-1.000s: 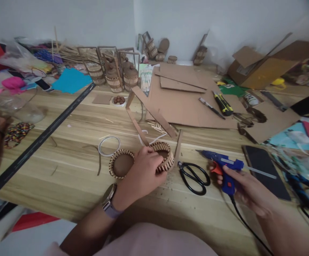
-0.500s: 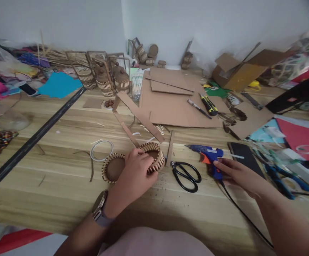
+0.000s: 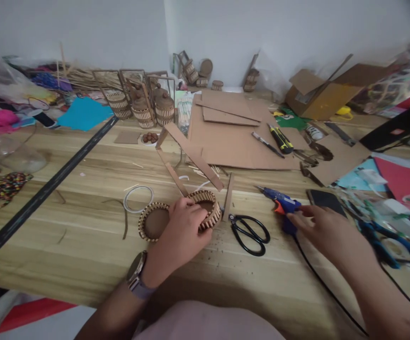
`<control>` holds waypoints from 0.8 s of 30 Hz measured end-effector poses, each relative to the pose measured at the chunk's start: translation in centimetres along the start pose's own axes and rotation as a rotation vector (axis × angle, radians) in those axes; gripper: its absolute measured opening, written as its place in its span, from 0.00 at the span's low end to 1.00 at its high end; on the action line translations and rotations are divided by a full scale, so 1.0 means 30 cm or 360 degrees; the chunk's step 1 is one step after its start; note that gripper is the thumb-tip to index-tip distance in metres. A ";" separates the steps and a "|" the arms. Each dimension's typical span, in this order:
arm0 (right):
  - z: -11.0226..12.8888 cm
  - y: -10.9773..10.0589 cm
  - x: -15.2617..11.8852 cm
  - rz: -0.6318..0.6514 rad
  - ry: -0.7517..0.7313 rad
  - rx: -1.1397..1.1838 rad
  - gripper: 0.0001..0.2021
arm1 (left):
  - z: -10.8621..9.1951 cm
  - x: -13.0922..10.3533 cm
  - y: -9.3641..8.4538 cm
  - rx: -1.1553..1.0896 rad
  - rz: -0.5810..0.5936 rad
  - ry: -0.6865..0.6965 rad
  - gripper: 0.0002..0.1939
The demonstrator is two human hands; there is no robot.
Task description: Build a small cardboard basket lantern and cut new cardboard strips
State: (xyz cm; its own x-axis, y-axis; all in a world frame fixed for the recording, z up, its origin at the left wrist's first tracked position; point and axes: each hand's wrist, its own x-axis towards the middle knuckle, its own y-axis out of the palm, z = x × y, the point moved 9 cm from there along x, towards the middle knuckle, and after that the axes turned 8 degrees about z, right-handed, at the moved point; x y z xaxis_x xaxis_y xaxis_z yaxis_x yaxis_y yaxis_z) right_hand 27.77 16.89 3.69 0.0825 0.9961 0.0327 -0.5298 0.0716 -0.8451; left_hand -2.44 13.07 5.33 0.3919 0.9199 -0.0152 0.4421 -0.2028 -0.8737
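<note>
On the cluttered wooden table [image 3: 84,245] my left hand [image 3: 185,231] grips the ribbed cardboard ring [image 3: 210,212], my right hand [image 3: 320,229] rests loosely open on the blue glue gun [image 3: 281,208]

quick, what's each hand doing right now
Left hand: closed on the slatted cardboard ring, beside the flat round piece.
Right hand: fingers loosely over the blue glue gun on the table; whether it grips cannot be told.

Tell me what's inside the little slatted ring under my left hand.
The slatted ring shows only a dark, shadowed hollow with nothing visible inside it. Your left hand covers its near side, so that part cannot be seen. The lidded disc lies beside it.
</note>
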 end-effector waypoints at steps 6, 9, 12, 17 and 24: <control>0.303 0.294 0.058 0.0500 -0.0044 0.0036 0.11 | -0.012 -0.008 0.002 0.0079 0.0020 0.0004 0.06; 0.353 0.382 0.101 0.0565 -0.0052 0.0207 0.11 | -0.011 -0.019 -0.004 0.0121 0.0017 -0.0006 0.05; 0.335 0.405 0.114 0.0642 -0.0045 0.0480 0.17 | -0.012 -0.024 -0.001 0.0126 0.0028 -0.0003 0.05; 0.291 0.359 0.049 0.0795 -0.0063 0.0938 0.21 | -0.042 -0.014 0.031 0.0094 0.0136 0.0082 0.06; 0.255 0.263 -0.069 0.0773 -0.0077 0.1225 0.25 | -0.066 -0.004 0.052 0.0177 0.0119 0.0136 0.05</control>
State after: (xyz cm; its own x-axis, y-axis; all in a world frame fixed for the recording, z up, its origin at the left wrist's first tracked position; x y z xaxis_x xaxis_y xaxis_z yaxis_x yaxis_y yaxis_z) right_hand 16.96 15.79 1.03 -0.3233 0.9257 -0.1965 -0.9155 -0.3585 -0.1828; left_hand -0.20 11.97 4.93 0.4898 0.8707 -0.0452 0.3189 -0.2271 -0.9202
